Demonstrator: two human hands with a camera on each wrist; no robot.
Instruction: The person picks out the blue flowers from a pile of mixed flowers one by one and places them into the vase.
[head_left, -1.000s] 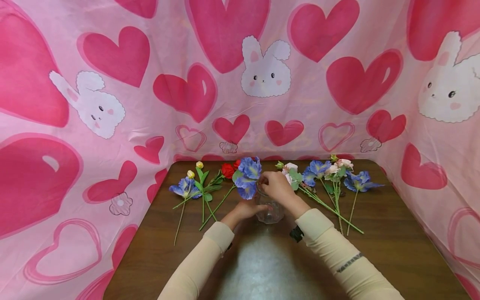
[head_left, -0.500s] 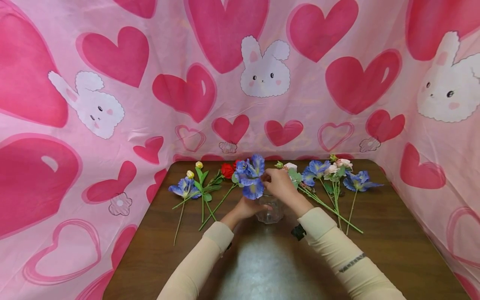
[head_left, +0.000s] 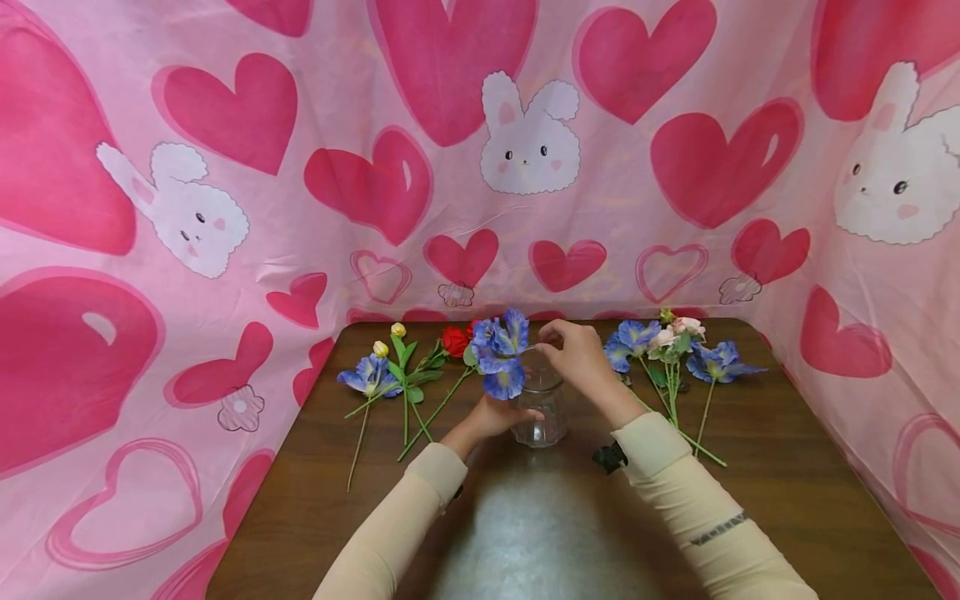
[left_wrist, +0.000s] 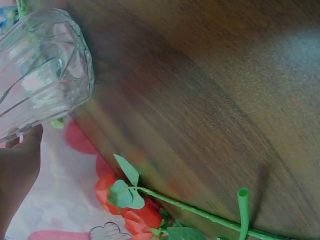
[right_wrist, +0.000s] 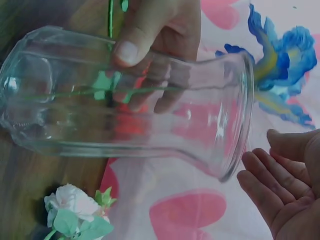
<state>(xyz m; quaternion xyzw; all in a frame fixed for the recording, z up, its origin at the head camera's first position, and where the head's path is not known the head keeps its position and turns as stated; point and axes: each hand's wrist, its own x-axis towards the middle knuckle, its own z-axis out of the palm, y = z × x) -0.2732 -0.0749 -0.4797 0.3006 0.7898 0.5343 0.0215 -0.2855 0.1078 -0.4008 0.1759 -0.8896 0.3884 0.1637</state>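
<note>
A clear glass vase [head_left: 542,421] stands near the middle of the table, its waist gripped from the left side by my left hand [head_left: 491,417]. In the right wrist view the left thumb [right_wrist: 128,52] lies against the glass and the fingers reach round behind it. A blue iris [head_left: 501,350] leans out over the vase's rim to the left, with a thin stem seen through the glass. Just right of the rim is my right hand [head_left: 581,354], its fingers loosely bent and apart, holding nothing. The left wrist view has the vase's base [left_wrist: 65,65] at its edge.
Left on the wooden table [head_left: 517,533] lie another blue iris [head_left: 371,375], yellow buds [head_left: 382,348] and red roses [head_left: 454,341]. On the right are blue irises [head_left: 716,362] and pale pink roses [head_left: 667,337]. A heart-print cloth [head_left: 525,225] hangs behind.
My right hand has let go of the iris and drawn away to the right. The iris head has shifted slightly right and stays at the rim. The left hand keeps its grip on the vase.
</note>
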